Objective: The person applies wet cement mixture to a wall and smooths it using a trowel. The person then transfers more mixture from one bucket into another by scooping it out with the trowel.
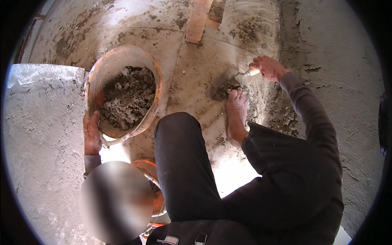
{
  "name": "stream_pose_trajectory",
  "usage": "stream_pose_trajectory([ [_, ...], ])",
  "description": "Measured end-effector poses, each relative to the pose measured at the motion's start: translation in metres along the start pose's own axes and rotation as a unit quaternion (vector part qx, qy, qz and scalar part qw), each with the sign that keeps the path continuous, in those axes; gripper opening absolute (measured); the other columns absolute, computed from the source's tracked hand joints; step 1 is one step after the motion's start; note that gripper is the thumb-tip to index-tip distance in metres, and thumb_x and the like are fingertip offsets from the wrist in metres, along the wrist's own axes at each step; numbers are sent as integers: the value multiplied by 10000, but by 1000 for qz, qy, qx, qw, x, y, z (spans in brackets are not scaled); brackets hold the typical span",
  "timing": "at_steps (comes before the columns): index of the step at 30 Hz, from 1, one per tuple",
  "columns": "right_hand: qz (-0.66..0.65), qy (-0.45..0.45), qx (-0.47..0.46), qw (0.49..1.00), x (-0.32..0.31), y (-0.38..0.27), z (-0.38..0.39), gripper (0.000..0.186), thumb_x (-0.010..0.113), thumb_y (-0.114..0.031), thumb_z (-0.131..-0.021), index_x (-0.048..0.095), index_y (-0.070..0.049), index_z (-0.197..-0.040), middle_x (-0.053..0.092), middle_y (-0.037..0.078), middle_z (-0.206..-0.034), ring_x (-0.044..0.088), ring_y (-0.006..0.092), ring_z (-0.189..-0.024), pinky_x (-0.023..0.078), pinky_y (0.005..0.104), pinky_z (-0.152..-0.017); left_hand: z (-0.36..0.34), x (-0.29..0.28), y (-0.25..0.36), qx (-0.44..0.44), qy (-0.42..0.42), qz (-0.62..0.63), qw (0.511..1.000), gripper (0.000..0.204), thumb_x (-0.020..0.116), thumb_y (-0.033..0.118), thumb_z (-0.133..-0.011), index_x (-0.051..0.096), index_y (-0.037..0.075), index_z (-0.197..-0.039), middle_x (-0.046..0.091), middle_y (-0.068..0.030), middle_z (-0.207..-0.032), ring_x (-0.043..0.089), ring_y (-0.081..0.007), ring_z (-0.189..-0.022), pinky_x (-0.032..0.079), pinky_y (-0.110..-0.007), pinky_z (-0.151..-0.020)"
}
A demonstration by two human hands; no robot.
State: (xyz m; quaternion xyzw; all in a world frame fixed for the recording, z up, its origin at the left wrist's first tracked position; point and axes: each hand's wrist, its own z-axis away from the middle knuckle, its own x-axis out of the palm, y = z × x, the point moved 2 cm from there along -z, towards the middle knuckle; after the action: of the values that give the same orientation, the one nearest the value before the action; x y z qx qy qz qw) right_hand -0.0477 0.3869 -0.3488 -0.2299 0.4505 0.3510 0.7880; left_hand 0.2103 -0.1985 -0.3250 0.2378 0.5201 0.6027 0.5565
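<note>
- Head view first: I am looking straight down past my own dark-trousered legs and a bare foot [237, 116] planted on a mortar-smeared floor [196, 73].
- My right hand [267, 67] is closed around the pale wooden handle of a trowel [241, 75]. It sits at about 1 o'clock from picture centre.
- The trowel runs roughly from 2 o'clock at the handle toward 8 o'clock at the blade. That long axis points down-left into a small heap of grey mortar [224, 87] lying on the floor.
- That heap is touching the toes of my foot, just beside the blade. I cannot tell how much of the blade is buried, since mortar covers it.
- My left hand [92, 132] grips the near rim of an orange bucket [122, 57], fingers wrapped over the edge at about 9 o'clock from centre.
- The bucket is tilted, its mouth turned toward me and to the right, holding a lumpy load of mortar [128, 96].
- The relation that matters, as I judge it: from the trowel blade the bucket mouth lies at about 9 o'clock, well apart, with my left knee between the two. The right hand alone is near the floor heap; the left is far from it.
- A grey concrete block [41, 122] stands just left of the bucket.
- A wooden plank [198, 18] lies at 12 o'clock, clear of both hands.
</note>
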Motion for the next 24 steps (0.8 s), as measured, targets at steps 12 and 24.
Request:
stream_pose_trajectory([
  [12, -172, -95, 69, 978, 2, 5, 1, 491, 498, 144, -747, 630, -12, -1194, 625, 196, -1209, 598, 363, -1112, 501, 439, -949, -3, -8, -6, 13, -2, -57, 998, 476, 464, 304, -1004, 492, -30, -1343, 450, -213, -1388, 451, -309, -1266, 347, -371, -1087],
  [24, -301, -17, 104, 948, -118, -41, -2, 424, 520, 30, -704, 642, -2, -1110, 671, 129, -980, 632, 242, -878, 515, 354, -795, 2, 3, 1, -42, 26, 87, 995, 456, 515, 264, -981, 502, 1, -1354, 533, -118, -1285, 508, -209, -1157, 393, -334, -1031],
])
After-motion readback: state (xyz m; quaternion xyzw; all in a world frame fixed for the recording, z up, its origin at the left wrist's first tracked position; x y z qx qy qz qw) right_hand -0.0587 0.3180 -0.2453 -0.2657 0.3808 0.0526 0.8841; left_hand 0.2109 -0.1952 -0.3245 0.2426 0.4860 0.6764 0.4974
